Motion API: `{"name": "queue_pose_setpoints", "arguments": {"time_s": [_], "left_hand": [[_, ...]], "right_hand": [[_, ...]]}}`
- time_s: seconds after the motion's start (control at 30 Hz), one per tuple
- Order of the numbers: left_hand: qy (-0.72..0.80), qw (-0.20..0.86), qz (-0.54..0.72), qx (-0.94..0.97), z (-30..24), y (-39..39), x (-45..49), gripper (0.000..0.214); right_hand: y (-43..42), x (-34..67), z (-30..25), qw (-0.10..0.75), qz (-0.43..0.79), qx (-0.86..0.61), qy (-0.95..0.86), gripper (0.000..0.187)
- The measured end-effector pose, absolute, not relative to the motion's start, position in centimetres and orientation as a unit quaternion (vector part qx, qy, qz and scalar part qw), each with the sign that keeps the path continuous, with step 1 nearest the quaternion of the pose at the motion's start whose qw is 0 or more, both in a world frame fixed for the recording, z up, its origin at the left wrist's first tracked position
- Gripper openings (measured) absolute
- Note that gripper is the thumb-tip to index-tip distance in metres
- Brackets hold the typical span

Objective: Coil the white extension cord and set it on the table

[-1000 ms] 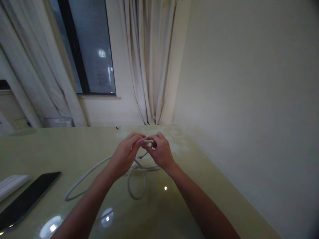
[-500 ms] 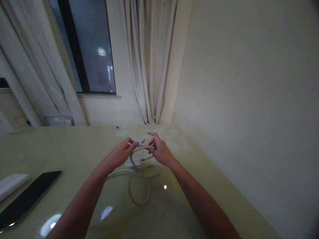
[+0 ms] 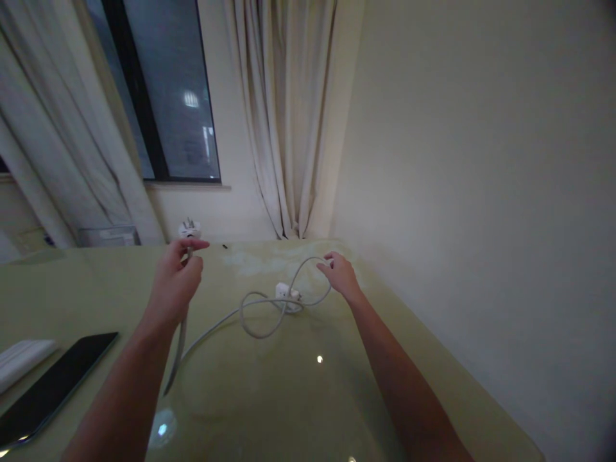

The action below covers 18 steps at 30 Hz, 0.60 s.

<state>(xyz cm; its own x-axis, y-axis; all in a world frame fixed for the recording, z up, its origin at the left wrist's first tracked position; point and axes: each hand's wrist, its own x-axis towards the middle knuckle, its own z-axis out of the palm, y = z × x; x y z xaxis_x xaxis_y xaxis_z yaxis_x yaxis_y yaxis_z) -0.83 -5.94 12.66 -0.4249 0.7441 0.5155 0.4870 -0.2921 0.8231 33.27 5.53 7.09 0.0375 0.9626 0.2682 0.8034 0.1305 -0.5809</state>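
On the table (image 3: 269,401), a grey cord (image 3: 260,337) is lying in loops before and across the white socket block (image 3: 282,290). Right of the block, the right hand (image 3: 342,276) is pinching a raised loop with bent fingers; left of it, the lifted left hand (image 3: 176,276), index finger pointing sideways, is clasping the cord beneath the upright plug (image 3: 189,230).

No text, label, brand, number or sign can be read anywhere here.
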Motion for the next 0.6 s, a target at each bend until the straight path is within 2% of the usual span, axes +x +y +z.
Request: {"name": "queue_pose_setpoints", "arguments": {"time_s": [0.07,0.2,0.3,0.37,0.43,0.5,0.53,0.6], "left_hand": [[0.567,0.146,0.649,0.486,13.2,-6.2,0.0,0.033],[0.517,0.181,0.678,0.491,14.0,-6.8,2.4,0.031],[0.459,0.202,0.713,0.49,14.2,-7.0,4.0,0.027],[0.437,0.208,0.734,0.476,14.4,-7.3,5.0,0.026],[0.432,0.204,0.753,0.453,14.7,-7.7,6.0,0.026],[0.425,0.199,0.774,0.426,15.0,-8.1,6.8,0.026],[0.415,0.2,0.786,0.411,15.1,-8.3,7.2,0.026],[0.385,0.215,0.807,0.392,15.3,-8.5,7.6,0.027]], "right_hand": [[5.8,33.8,6.0,0.3,0.12,-0.675,-0.663,0.035],[5.9,35.1,4.2,0.269,0.125,-0.697,-0.653,0.023],[5.4,35.4,5.2,0.27,0.124,-0.68,-0.67,0.032],[4.7,34.8,7.1,0.302,0.094,-0.656,-0.685,0.039],[3.4,33.3,9.2,0.389,0.047,-0.586,-0.709,0.034],[1.9,31.1,10.5,0.48,0.067,-0.457,-0.746,0.022],[1.2,29.9,10.5,0.473,0.095,-0.404,-0.777,0.023],[0.0,27.5,9.6,0.395,0.096,-0.365,-0.838,0.025]]}}
